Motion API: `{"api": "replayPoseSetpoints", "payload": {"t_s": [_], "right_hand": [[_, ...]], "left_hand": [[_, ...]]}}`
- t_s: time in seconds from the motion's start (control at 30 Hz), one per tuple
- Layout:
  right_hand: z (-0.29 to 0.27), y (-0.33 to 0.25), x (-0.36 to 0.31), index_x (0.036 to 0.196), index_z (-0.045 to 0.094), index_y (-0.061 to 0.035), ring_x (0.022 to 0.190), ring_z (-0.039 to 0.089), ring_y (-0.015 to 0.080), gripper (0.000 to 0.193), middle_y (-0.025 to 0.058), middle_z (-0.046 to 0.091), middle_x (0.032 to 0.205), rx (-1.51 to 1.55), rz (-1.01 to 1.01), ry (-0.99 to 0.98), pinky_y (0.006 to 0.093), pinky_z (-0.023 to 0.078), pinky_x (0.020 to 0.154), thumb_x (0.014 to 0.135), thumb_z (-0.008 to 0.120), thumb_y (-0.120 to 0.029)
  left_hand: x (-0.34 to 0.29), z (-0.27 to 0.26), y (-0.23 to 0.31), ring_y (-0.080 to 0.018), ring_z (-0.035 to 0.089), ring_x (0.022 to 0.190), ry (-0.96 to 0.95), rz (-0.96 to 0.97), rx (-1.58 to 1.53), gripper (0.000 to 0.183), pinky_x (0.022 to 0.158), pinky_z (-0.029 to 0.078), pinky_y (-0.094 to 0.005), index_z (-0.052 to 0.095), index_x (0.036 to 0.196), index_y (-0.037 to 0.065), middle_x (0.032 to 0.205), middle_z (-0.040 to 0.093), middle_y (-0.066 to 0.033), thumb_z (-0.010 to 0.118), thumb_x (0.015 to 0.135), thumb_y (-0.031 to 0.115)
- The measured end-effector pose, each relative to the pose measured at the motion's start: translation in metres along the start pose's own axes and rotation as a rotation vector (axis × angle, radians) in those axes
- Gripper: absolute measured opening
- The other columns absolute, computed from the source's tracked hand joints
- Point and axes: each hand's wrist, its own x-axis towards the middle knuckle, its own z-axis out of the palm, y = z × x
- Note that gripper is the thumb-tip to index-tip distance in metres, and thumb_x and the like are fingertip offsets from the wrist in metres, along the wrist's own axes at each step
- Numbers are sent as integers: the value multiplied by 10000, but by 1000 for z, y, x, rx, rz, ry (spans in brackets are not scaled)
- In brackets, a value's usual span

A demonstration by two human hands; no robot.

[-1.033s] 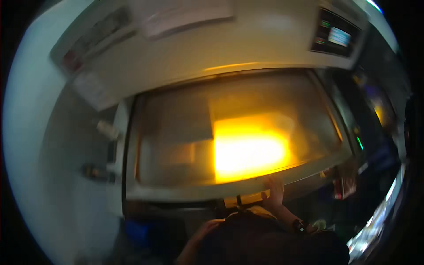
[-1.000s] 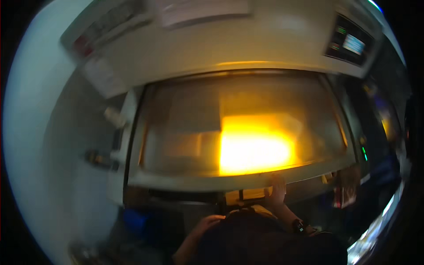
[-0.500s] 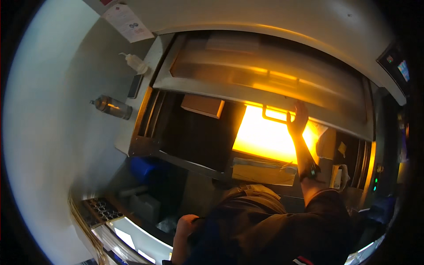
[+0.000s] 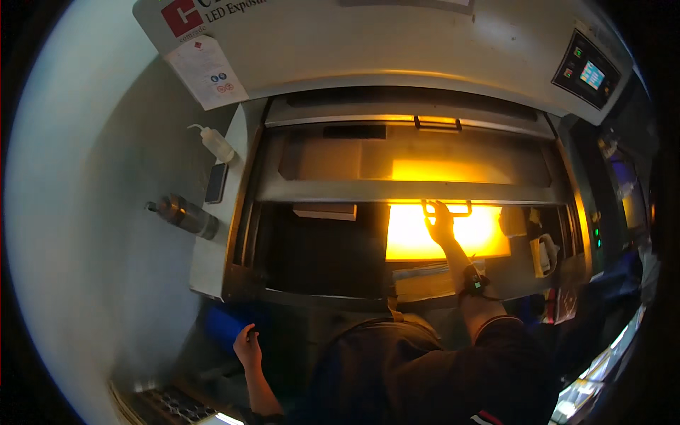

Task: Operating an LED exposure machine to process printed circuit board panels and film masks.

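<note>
My right hand (image 4: 440, 225) is at the left part of a dark bar handle (image 4: 462, 212) on the front edge of a metal-framed glass lid (image 4: 333, 190). Its fingers curl over the bar, with the thumb lower at the side. Below the lid's edge glows a bright yellow-white lit panel (image 4: 407, 237). Out to the left of my body, my left hand (image 4: 247, 348) is closed with thumb and fingers together. A small dark thing shows at its fingertips, too small to name. A dark band with a small device (image 4: 474, 280) sits on my right wrist.
Left ledge: a squeeze bottle (image 4: 216, 144), a phone (image 4: 217, 183) and a dark drinking bottle (image 4: 185, 215). A box (image 4: 324, 212) lies under the lid's left part. A second handle (image 4: 437, 125) is farther back. A control panel (image 4: 586, 69) is at upper right. Blue bin (image 4: 230, 322) stands below left.
My view has turned and shifted. My right hand has gone from beside the handle's right end to its left part. My left hand has moved out from my waist to the left.
</note>
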Motion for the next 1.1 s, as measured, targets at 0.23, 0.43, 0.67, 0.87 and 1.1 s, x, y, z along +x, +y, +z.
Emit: {"api": "replayPoseSetpoints", "payload": {"t_s": [0.23, 0.43, 0.67, 0.87, 1.1], "right_hand": [[-10, -83, -109, 1363, 489, -74, 1365, 369, 312, 690, 142, 502, 1366, -654, 382, -345, 570, 178, 1159, 816, 670, -453], [-52, -140, -150, 1092, 699, -48, 1148, 598, 302, 585, 146, 680, 1141, -601, 684, -680, 542, 237, 1147, 841, 609, -569], [-97, -167, -259, 918, 720, -50, 1023, 637, 351, 594, 184, 699, 1004, -562, 690, -593, 498, 338, 1052, 819, 574, -617], [-231, -286, -202, 890, 690, -29, 939, 621, 367, 490, 181, 668, 879, -562, 526, -354, 486, 402, 967, 864, 612, -512], [-262, -353, -143, 977, 693, -96, 1070, 564, 345, 240, 147, 602, 1140, -444, -20, 771, 496, 418, 954, 788, 730, -238]], "left_hand": [[57, -5, -129, -270, 683, 922, -282, -62, -234, 294, 787, 532, -341, 623, 1172, -10, 1015, 693, -176, 587, 888, 58], [51, 18, -111, -382, 405, 1370, -944, 142, 198, 659, 1128, 338, -414, 373, 1473, 16, 1473, 431, -227, 636, 890, 178], [76, 92, -37, -257, 391, 1385, -1320, -128, -451, 721, 1103, 351, -342, 254, 1513, -7, 1533, 356, -177, 623, 942, 235], [48, 102, 36, -247, 348, 1387, -1271, 119, -1078, 844, 1114, 328, -454, 117, 1534, 146, 1548, 207, -106, 673, 903, 215], [70, 25, 169, -294, 304, 1423, -903, 348, -1606, 999, 1129, 334, -499, 232, 1512, 174, 1534, 310, -90, 778, 762, 546]]}}
